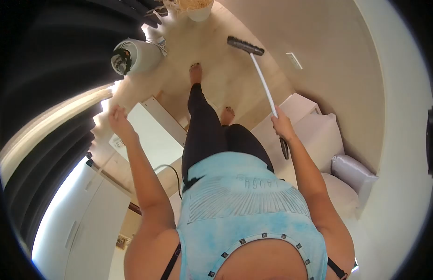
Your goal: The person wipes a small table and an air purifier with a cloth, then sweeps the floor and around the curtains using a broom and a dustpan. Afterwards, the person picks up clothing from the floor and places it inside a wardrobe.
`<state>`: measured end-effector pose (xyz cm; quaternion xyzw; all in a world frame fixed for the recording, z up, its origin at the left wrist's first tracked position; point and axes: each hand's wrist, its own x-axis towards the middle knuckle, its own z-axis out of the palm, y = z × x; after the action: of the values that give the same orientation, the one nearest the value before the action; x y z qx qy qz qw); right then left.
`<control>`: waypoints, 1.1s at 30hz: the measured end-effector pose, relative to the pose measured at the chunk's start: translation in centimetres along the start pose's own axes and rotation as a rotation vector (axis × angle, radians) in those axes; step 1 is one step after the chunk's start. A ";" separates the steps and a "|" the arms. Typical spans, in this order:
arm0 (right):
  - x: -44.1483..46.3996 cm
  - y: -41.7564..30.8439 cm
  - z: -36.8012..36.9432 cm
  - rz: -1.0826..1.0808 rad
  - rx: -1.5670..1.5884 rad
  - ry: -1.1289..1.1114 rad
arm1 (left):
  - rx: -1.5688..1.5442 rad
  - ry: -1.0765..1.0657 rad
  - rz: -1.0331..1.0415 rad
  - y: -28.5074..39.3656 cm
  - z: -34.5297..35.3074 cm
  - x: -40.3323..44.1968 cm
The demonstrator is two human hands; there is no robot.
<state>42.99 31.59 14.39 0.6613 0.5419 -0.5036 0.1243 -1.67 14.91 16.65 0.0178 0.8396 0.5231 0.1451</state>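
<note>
My right hand (283, 125) grips the long-handled brush (263, 80) near the black end of its white handle. The dark, bristled-looking head (245, 45) points away from me, close to where the floor meets the right wall. On the other side, my left hand (121, 123) is raised with nothing in it, its fingers loosely bent and partly apart. From this view it overlaps the edge of a low white-topped table (153, 133), and I cannot tell how far above it the hand is.
A white cylindrical appliance (144, 57) stands by the dark curtains (53, 56). Ahead is a white pot (200, 13) with dried stems. A pale sofa (319, 133) with a shiny cushion (354, 175) lines the right wall. White cabinets (92, 219) stand lower left.
</note>
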 end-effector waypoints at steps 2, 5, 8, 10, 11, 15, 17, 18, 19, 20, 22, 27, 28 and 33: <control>2.2 -1.2 0.2 -0.069 -0.008 0.016 | -0.005 -0.002 -0.104 -3.4 -1.3 -4.2; 10.8 -1.8 1.7 -0.131 -0.019 0.001 | 0.076 -0.105 -0.210 -5.9 -3.3 -10.0; 17.6 -6.9 4.3 -0.075 -0.263 -0.049 | 0.218 -0.265 -0.216 -8.5 -6.2 -14.8; 19.1 -9.0 8.2 -0.027 -0.197 0.010 | 0.276 -0.297 -0.225 -10.4 -8.2 -16.6; 19.9 -8.5 10.6 -0.028 -0.194 0.000 | 0.276 -0.278 -0.243 -11.5 -9.2 -17.4; 18.4 -5.4 18.8 -0.293 -0.251 0.143 | 0.291 -0.244 -0.329 -15.3 -11.9 -18.5; 14.6 -5.2 21.5 -0.296 -0.275 0.089 | 0.305 -0.281 -0.300 -16.1 -12.0 -18.3; 13.0 -5.3 22.4 -0.302 -0.299 0.041 | 0.314 -0.320 -0.267 -16.5 -11.9 -18.2; 11.7 -5.3 23.0 -0.294 -0.299 0.035 | 0.320 -0.323 -0.273 -16.9 -12.0 -18.0; 10.6 -5.0 23.7 -0.203 -0.349 -0.095 | 0.301 -0.348 -0.269 -17.3 -12.1 -17.8; 8.3 -1.9 25.4 -0.103 -0.401 -0.228 | 0.282 -0.377 -0.274 -18.5 -13.3 -18.0; -2.7 8.4 24.2 -0.145 -0.601 -0.233 | 0.349 -0.434 -0.234 -22.4 -18.1 -16.4; -4.4 12.6 24.5 -0.119 -0.574 -0.239 | 0.342 -0.451 -0.224 -23.0 -19.0 -15.7; -15.3 16.1 23.0 -0.054 -0.637 -0.277 | 0.312 -0.519 -0.144 -26.6 -23.8 -11.2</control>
<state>45.75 0.05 9.90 0.5002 0.6671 -0.3972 0.3833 6.03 -19.94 5.47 0.1133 0.8438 0.3540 0.3870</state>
